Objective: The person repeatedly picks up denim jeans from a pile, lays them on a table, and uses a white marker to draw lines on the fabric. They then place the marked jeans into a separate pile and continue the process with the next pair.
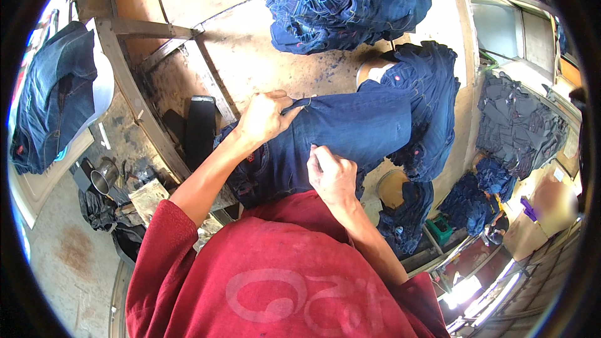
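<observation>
A pair of blue denim jeans [369, 122] lies across my lap and the table edge, one leg stretched out to the right. My left hand [268, 116] is closed, pinching the upper edge of that leg between thumb and fingers. Lower and further right, my right hand [333, 174] is closed just over the same denim, with thumb and forefinger together. A tiny dark point shows at its fingertips, too small to name. More bunched denim [429, 112] adjoins the far end of the leg.
A large heap of jeans [344, 6] sits on the worn table [250, 50] ahead. Left are a black phone-like object [201, 128], a metal mug [105, 175] and hanging jeans [56, 97]. At right are dark garments [519, 125], a green basket [439, 230] and another person [494, 181].
</observation>
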Motion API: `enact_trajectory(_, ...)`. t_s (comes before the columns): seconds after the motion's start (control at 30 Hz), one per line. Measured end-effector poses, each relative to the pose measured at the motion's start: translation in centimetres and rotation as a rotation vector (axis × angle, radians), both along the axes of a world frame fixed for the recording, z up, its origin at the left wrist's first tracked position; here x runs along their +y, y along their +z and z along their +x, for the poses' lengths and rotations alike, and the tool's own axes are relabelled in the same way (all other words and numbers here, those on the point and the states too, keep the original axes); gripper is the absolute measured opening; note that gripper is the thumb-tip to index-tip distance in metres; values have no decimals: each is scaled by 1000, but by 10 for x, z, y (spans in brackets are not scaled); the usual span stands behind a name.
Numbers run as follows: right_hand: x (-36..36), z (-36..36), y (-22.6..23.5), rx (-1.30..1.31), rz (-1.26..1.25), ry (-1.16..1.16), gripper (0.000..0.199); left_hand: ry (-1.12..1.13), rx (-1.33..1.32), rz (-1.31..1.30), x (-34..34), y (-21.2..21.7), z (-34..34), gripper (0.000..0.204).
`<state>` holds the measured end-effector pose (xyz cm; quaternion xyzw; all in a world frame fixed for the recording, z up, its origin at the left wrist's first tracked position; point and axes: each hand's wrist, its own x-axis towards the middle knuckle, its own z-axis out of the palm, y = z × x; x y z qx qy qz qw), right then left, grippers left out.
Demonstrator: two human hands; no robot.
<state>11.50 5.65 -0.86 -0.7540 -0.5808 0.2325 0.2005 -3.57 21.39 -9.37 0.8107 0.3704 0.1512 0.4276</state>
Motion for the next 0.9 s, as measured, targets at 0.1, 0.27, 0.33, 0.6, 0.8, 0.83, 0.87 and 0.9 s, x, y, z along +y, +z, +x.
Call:
enact_trajectory(0.1, 1, 0, 0, 11, -17, -48, 10, 8, 8, 20, 0, 0, 1, 19)
enact_trajectory(0.27, 2, 1, 1, -53, -76, 36, 13, 15, -24, 18, 0, -2, 1, 18)
enact_trajectory(0.33, 3, 1, 1, -22, -45, 8, 13, 24, -42, 49, 0, -3, 1, 18)
enact_trajectory(0.6, 4, -1, 0, -21, -25, -2, 8, 44, -29, 37, -1, 0, 2, 19)
enact_trajectory(0.8, 1, -5, -1, -86, -1, 16, 7, 47, 7, 15, -2, 5, 2, 18)
enact_trajectory(0.83, 0, -5, -1, -61, -16, 13, 8, 43, -22, 55, -2, 5, 2, 19)
enact_trajectory(0.87, -1, -5, 0, -36, -7, 0, 8, 46, -41, 85, -2, 5, 2, 19)
enact_trajectory(0.9, -1, -5, 0, -5, -30, -16, 8, 37, -68, 113, -2, 5, 2, 19)
